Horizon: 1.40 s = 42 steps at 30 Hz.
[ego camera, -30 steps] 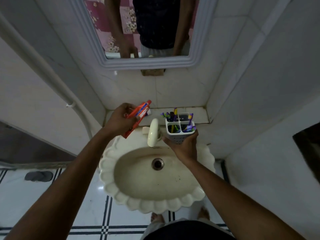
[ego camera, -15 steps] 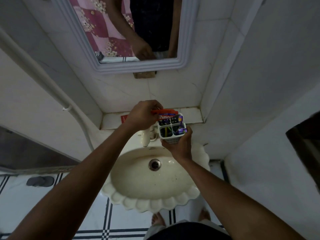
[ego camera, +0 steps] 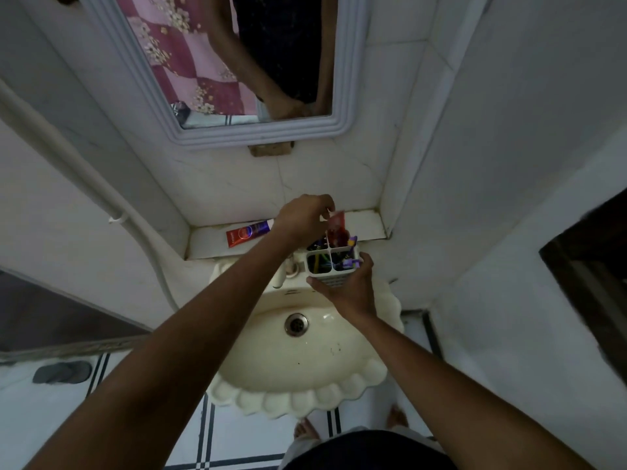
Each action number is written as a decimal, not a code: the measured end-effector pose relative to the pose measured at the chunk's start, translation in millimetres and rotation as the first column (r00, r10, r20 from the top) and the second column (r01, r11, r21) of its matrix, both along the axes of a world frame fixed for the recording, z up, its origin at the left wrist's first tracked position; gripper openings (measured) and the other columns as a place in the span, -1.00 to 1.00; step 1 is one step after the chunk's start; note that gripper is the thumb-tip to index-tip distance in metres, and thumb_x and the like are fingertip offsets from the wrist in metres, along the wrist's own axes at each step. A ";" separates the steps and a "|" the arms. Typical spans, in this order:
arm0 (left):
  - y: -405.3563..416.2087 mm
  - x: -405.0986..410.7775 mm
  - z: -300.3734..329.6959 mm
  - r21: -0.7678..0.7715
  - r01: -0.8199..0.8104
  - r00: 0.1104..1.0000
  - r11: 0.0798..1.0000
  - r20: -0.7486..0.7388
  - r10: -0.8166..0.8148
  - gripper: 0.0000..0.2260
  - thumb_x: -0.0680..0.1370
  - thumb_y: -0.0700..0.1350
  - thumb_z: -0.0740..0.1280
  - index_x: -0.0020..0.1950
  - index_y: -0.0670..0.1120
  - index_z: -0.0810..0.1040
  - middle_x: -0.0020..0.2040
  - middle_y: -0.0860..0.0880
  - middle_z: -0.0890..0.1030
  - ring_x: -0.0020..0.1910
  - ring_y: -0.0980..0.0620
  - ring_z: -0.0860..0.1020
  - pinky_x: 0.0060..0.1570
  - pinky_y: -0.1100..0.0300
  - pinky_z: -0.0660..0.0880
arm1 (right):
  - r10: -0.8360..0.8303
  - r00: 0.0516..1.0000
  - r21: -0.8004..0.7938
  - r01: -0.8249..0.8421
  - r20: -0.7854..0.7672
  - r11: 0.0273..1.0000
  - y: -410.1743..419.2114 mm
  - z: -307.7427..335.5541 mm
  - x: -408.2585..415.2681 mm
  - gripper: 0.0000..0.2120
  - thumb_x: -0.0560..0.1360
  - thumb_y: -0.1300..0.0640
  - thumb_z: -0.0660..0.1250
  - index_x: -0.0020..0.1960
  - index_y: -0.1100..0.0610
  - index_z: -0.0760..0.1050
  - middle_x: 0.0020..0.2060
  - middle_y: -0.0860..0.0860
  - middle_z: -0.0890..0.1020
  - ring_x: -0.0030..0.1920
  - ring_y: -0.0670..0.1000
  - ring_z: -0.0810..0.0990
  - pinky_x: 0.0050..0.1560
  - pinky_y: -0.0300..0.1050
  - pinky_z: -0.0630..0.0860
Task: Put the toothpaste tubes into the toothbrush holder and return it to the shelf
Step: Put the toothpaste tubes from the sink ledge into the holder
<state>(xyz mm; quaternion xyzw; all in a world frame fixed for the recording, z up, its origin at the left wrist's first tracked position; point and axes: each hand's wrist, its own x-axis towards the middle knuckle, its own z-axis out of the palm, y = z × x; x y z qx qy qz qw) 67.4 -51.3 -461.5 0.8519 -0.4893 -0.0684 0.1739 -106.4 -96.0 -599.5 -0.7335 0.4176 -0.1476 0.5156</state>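
My right hand (ego camera: 349, 286) grips a white four-compartment toothbrush holder (ego camera: 330, 266) from below and holds it above the basin's back edge. Several toothbrushes stand in its compartments. A red toothpaste tube (ego camera: 336, 227) stands upright in the holder's far compartment. My left hand (ego camera: 302, 217) hovers over that tube's top, fingertips pinched on or just off its end; which one is unclear. A second tube, red and purple (ego camera: 248, 233), lies flat on the tiled shelf (ego camera: 368, 225) to the left.
A cream scalloped basin (ego camera: 298, 361) with a drain (ego camera: 296, 324) sits under my arms; its tap (ego camera: 281, 276) is partly hidden by my left forearm. A framed mirror (ego camera: 237, 96) hangs above the shelf. White walls close in on both sides. A white pipe (ego camera: 101, 195) runs down the left wall.
The red tube went from lying across the holder's top to standing upright inside a far compartment. My left hand rose slightly above it. The second tube on the shelf came into view.
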 end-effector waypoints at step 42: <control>111.4 137.9 -139.6 0.234 -0.409 0.887 0.882 -0.126 0.445 -0.71 0.60 0.13 0.41 0.19 -0.04 0.60 0.14 -0.10 0.62 0.10 -0.12 0.58 0.15 -0.04 0.55 | -0.100 0.991 0.095 0.092 0.086 0.991 13.6 7.7 14.7 0.13 0.07 -0.42 0.76 0.46 -0.12 0.31 0.27 -0.25 0.64 0.24 -0.25 0.66 0.25 -0.14 0.61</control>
